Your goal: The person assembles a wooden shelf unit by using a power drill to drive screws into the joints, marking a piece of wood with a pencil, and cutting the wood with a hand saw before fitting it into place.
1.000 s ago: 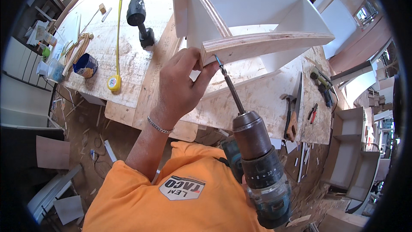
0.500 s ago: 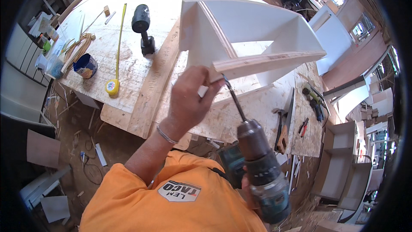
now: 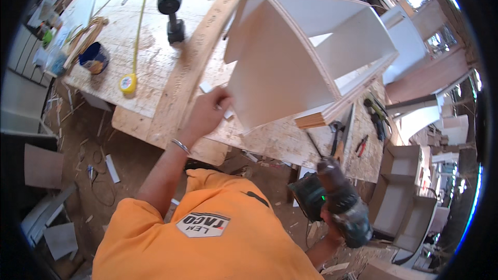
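A white plywood cabinet box (image 3: pixel 277 67) with raw layered edges stands tilted on the workbench, its wooden rail end (image 3: pixel 313 120) facing me. My left hand (image 3: pixel 206 114), with fingers curled together, is close beside the lower left edge of its side panel. Whether something small sits in those fingers is hidden. In my right hand (image 3: pixel 330 220) is a cordless drill (image 3: pixel 346 205) with a long bit, held at the lower right. The bit points up toward the rail end, apparently just below it. A small green light shows by the drill's battery.
On the workbench (image 3: pixel 150 65) lie a long plank (image 3: pixel 181 80), a second cordless driver (image 3: pixel 171 8), a yellow tape measure (image 3: pixel 127 82) drawn out, and a dark blue tub (image 3: pixel 94 58). Red-handled pliers (image 3: pixel 362 145) and a green power tool (image 3: pixel 374 116) rest at the right. Scraps litter the floor.
The cabinet box has turned, and its side panel now faces me. My left hand has left the rail corner and moved left and down. The drill has shifted right, away from the corner.
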The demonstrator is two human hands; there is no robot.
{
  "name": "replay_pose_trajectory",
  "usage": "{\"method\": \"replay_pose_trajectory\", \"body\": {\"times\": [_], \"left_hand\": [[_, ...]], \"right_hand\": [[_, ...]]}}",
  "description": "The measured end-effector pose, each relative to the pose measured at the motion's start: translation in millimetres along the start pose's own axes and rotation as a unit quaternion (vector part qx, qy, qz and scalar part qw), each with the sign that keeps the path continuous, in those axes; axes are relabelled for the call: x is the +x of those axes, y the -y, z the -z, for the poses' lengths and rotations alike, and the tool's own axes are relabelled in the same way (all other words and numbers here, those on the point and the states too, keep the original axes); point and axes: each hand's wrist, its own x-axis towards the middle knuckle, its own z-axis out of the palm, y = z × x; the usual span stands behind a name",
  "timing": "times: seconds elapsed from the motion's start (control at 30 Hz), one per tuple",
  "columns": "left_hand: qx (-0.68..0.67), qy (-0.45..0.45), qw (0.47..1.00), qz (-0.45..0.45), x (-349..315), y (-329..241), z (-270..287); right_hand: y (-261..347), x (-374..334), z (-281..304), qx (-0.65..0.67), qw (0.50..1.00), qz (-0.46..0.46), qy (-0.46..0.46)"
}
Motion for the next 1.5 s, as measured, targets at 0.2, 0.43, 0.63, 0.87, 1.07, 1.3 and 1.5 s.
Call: {"method": "replay_pose_trajectory", "body": {"times": [0.2,0.43,0.63,0.87,1.07,1.3,1.5], "left_hand": [[0.324,0.06,0.912,0.243,33,112,-26],[0.223,-0.05,0.928,0.293,35,130,-55],[-0.347,0.095,0.864,0.351,-11,108,-9],[-0.383,0.007,0.917,0.111,-37,-57,14],[-0.362,-0.062,0.928,0.057,-10,-140,10],[-0.299,-0.156,0.941,0.008,17,-171,-2],[-0.372,-0.221,0.901,-0.026,25,-179,-12]], "right_hand": [[2,-6,-25,-0.141,0.985,0.074,-0.073],[30,24,-77,-0.031,0.981,0.041,-0.188],[-6,91,-74,0.085,0.956,0.033,-0.279],[-77,201,-48,-0.059,0.939,0.154,-0.302],[-102,219,-37,-0.069,0.935,0.183,-0.296],[-113,223,-30,-0.06,0.935,0.226,-0.268],[-110,218,-30,-0.062,0.937,0.215,-0.267]]}}
